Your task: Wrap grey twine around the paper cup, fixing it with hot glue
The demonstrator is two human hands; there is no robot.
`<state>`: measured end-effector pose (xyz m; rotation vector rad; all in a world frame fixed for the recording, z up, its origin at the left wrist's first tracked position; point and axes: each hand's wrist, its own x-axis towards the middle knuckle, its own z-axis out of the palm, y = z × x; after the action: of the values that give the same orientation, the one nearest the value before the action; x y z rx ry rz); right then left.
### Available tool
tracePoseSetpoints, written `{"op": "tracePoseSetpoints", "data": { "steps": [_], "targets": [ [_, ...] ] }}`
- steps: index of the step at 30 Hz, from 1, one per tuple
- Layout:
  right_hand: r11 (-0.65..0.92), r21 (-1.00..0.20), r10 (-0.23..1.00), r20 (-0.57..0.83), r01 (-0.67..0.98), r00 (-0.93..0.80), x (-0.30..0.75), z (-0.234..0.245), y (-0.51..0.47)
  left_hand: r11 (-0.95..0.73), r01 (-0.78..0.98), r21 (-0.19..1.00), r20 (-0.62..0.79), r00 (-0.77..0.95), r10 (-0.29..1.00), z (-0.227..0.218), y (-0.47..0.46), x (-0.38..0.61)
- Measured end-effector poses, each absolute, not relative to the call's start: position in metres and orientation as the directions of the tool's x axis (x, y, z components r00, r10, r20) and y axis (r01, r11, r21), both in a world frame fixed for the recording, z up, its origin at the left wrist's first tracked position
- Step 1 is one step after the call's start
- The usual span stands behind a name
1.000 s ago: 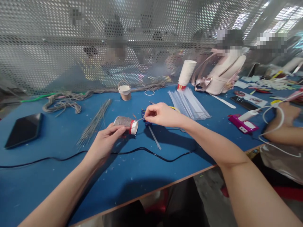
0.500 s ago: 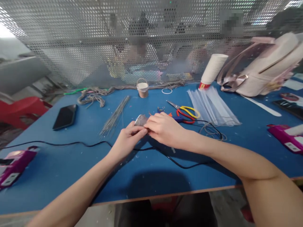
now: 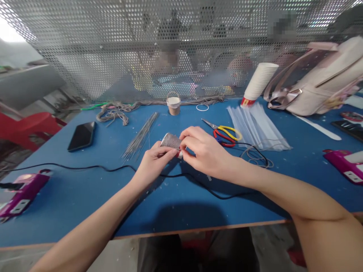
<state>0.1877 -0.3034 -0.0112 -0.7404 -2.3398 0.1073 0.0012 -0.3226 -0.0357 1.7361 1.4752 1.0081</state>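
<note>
A small paper cup (image 3: 171, 141), wound with grey cord and showing a bit of red and white at its lower end, lies tilted between my hands above the table. My left hand (image 3: 152, 161) is closed on it, thumb along the near side. The fingers of my right hand (image 3: 200, 152) are bent and pinched together at the cup's right end; whatever is between them is hidden. Just beyond my right hand lie scissors (image 3: 226, 133) with yellow and red handles. A bundle of thin grey wires or cords (image 3: 141, 136) lies to the left of the cup.
A little handled bucket (image 3: 174, 106) and grey cord (image 3: 113, 112) are along the back. To the right are stacked paper cups (image 3: 260, 82), clear strips (image 3: 259, 128) and a pale bag (image 3: 314, 87). A phone (image 3: 81, 136), purple power strip (image 3: 27, 194) and black cable (image 3: 93, 166) are left.
My right hand has shifted slightly right, its fingers lifting and curling at the cup's end. More of the cord-wound side and the red and white end now show.
</note>
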Motion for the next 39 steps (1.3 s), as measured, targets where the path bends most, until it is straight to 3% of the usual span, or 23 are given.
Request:
{"op": "tracePoseSetpoints", "data": {
  "steps": [7,11,14,17,20,22,24,28,31,35,39],
  "targets": [
    [0.807,-0.065,0.527,0.528,0.587,-0.666,0.182,-0.014,-0.301,-0.176,0.458,0.871,0.162,0.069,0.984,-0.038,-0.321,0.000],
    [0.828,-0.067,0.511,0.499,0.557,-0.699,0.180,-0.023,-0.298,-0.187,0.471,0.862,0.150,0.114,0.982,-0.038,-0.322,0.001],
    [0.845,-0.208,0.524,0.503,0.492,-0.688,0.181,-0.025,-0.294,-0.173,0.469,0.866,0.146,0.093,0.985,-0.036,-0.322,0.000],
    [0.789,-0.496,0.604,0.517,0.363,-0.606,0.182,-0.023,-0.293,-0.164,0.461,0.872,0.151,0.065,0.986,-0.035,-0.322,-0.001],
    [0.540,-0.804,0.777,0.363,0.249,-0.514,0.181,-0.018,-0.294,-0.145,0.439,0.887,0.128,0.068,0.989,-0.034,-0.322,-0.001],
    [0.370,-0.898,0.841,0.217,0.236,-0.495,0.182,-0.014,-0.296,-0.123,0.424,0.897,0.103,0.068,0.992,-0.033,-0.323,-0.001],
    [0.355,-0.892,0.854,0.186,0.282,-0.486,0.183,-0.011,-0.299,-0.113,0.422,0.899,0.095,0.064,0.993,-0.032,-0.325,0.000],
    [0.553,-0.685,0.813,0.320,0.474,-0.486,0.186,-0.011,-0.306,-0.137,0.408,0.902,0.108,0.094,0.990,-0.030,-0.326,0.001],
    [0.600,-0.599,0.793,0.363,0.530,-0.489,0.188,-0.015,-0.308,-0.126,0.389,0.913,0.087,0.115,0.989,-0.030,-0.326,0.002],
    [0.585,-0.651,0.807,0.410,0.484,-0.425,0.195,-0.021,-0.306,-0.091,0.300,0.949,0.062,0.107,0.992,-0.032,-0.326,0.002],
    [0.467,-0.753,0.877,0.328,0.464,-0.351,0.202,-0.021,-0.305,-0.023,0.192,0.981,0.012,0.058,0.998,-0.032,-0.327,0.004]
  ]
}}
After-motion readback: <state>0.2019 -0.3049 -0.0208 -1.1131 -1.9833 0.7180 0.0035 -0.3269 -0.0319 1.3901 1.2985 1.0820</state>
